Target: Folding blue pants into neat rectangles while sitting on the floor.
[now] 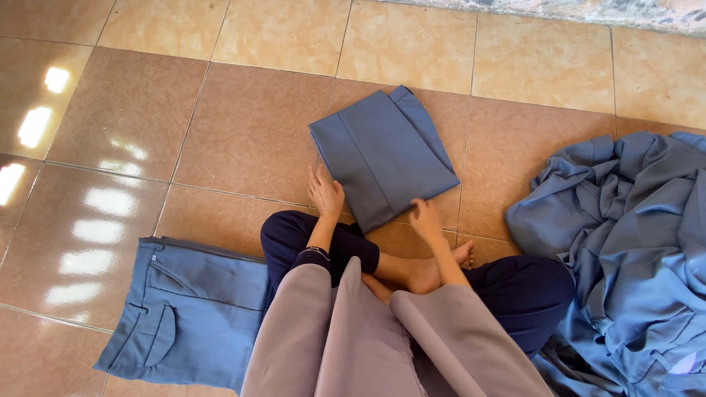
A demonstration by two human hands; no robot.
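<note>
Both arms reach forward, left hand [326,194] flat with fingers spread, right hand [425,219] loosely curled.

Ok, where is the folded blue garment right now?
In the head view the folded blue garment lies on the tiled floor at centre, with the left hand and right hand at its near edge.

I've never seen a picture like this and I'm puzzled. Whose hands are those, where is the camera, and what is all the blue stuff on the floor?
The camera sits on a person's head and looks down, so you see their own arms and crossed legs. They sit on a tiled floor. The left hand rests flat at the near edge of a folded blue garment. The fingers of the right hand touch its near corner. Neither hand lifts anything. On the person's left lies a flat pair of blue trousers. On their right is a crumpled heap of blue cloth.
</note>
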